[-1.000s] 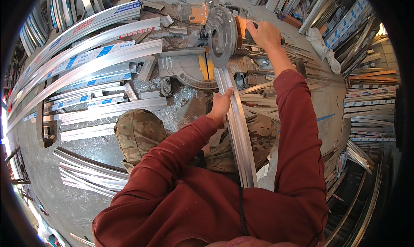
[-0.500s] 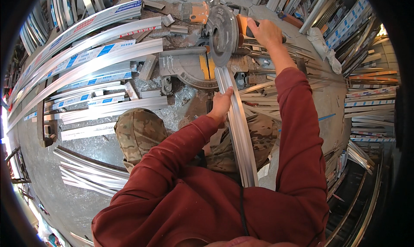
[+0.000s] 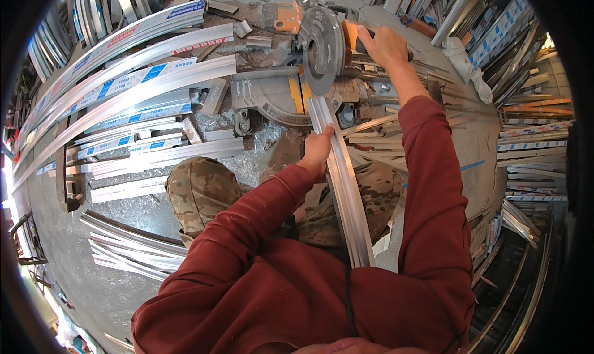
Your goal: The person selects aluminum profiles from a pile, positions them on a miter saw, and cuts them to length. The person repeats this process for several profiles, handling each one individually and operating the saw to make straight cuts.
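My left hand (image 3: 317,149) is closed round a long silver metal profile (image 3: 346,187), its thumb on top. The profile runs from near my chest up to the saw, its far end close under the blade. With fingers wrapped round the orange-and-black handle (image 3: 357,38), my right hand (image 3: 385,48) grips the miter saw (image 3: 337,42). The round grey blade and guard (image 3: 323,54) sit raised over the saw's base (image 3: 263,97), which has a yellow insert (image 3: 296,94) with a dark slot. Whether the blade touches the profile I cannot tell.
Long metal profiles (image 3: 142,94), some with blue-and-white film, lie stacked at left. More profiles (image 3: 133,249) rest on the floor nearer me. Offcuts (image 3: 213,97) surround the saw base. Racks and piles of strips (image 3: 535,147) line the right side. A white bag (image 3: 467,69) lies at upper right.
The whole view has shifted very slightly. Both hands keep their grips, and the saw head stays raised.
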`<state>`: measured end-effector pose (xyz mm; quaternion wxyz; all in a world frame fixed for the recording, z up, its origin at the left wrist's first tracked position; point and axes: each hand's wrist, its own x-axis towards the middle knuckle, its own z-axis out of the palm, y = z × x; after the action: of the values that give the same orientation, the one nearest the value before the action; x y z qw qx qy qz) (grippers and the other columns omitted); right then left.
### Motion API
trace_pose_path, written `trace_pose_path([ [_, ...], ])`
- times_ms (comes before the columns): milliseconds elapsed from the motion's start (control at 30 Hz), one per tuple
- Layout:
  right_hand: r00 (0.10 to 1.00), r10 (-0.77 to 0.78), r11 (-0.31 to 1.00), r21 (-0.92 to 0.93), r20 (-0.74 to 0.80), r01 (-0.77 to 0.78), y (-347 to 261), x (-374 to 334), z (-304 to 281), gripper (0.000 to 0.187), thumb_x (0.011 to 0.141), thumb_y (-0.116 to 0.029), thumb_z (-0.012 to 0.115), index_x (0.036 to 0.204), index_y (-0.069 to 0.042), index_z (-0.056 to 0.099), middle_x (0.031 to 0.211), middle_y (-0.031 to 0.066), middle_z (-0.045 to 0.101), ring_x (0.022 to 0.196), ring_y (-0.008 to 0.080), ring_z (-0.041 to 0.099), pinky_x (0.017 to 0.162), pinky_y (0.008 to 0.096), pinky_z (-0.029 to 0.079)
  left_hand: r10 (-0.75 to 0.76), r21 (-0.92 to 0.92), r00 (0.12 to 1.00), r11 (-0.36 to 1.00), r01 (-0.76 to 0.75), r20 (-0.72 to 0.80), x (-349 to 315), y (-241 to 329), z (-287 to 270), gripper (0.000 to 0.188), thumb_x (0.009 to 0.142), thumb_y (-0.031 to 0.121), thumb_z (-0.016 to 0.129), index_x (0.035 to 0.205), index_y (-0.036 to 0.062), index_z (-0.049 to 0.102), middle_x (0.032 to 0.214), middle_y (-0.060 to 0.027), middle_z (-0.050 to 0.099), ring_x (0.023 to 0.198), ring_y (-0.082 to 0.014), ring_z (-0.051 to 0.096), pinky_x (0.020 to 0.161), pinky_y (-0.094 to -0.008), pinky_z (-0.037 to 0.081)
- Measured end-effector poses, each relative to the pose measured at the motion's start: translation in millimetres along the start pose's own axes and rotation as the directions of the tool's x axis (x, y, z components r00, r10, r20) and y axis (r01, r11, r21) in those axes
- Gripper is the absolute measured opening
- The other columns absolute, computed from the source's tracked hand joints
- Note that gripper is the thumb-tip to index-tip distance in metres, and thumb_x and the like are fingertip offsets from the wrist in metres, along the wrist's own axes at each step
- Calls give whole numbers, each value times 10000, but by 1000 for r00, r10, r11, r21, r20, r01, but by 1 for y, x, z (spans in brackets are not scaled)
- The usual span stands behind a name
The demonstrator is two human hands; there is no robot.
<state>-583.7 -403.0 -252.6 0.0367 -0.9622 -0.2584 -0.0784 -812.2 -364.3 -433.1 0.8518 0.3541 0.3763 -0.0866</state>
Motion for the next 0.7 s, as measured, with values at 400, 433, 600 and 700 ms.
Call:
trace_pose_path([
  [400,1000,20,1000,-6,7,-20,1,0,3,698,900,-635,417,973,-18,735,826,263,674,824,424,648,752,478,499,59,77,998,995,-59,11,11,-2,-5,430,941,370,591,1109,-25,576,866,-116,625,661,-220,586,615,-405,485],
  [433,1000,22,1000,-5,4,-22,2,0,3,701,899,-636,415,966,-16,735,825,263,674,824,423,649,752,478,498,51,75,999,996,-52,13,10,0,-4,428,939,366,593,1108,-26,573,862,-117,624,654,-221,586,608,-407,485],
  [600,1000,21,1000,-9,12,-21,2,1,4,715,898,-640,400,928,-7,729,821,264,670,820,423,648,752,482,495,49,36,999,998,-49,9,21,-3,-7,431,925,332,614,1099,-59,561,897,-140,630,716,-231,607,637,-401,502],
  [700,1000,19,1000,-20,15,-18,3,0,5,723,899,-639,395,916,4,724,818,267,668,818,425,646,751,483,493,34,9,999,999,-34,12,15,5,-6,465,909,302,643,1096,-115,559,987,-178,642,836,-235,625,720,-386,514],
])
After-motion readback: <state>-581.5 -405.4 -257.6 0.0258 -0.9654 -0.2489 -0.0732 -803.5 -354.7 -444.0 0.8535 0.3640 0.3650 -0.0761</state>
